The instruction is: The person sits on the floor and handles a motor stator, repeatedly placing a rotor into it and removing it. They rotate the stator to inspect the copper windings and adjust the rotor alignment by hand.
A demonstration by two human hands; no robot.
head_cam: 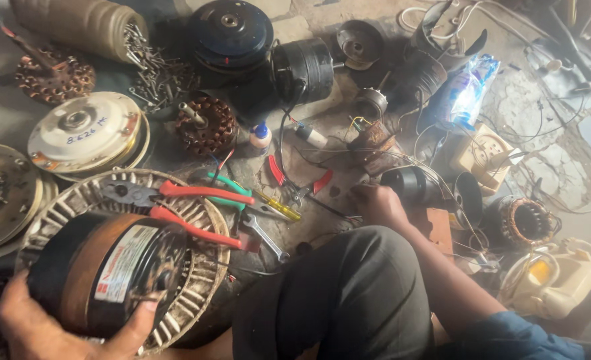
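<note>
While my left hand (55, 327) wraps its fingers around the black motor (105, 273), my right hand (379, 205) rests, fingers curled and empty, on the floor (329, 120) near the red-handled pliers (175, 200).

Two hands showed: the left hand (39, 327) at seven o'clock, the right hand (375, 203) near centre. Two red pliers (182, 200) lay at nine o'clock, one wrench (263, 233) and one yellow screwdriver (279, 205) beside them. Two wound cores (205, 123) sat toward eleven, one glue bottle (261, 137) at twelve.
</note>
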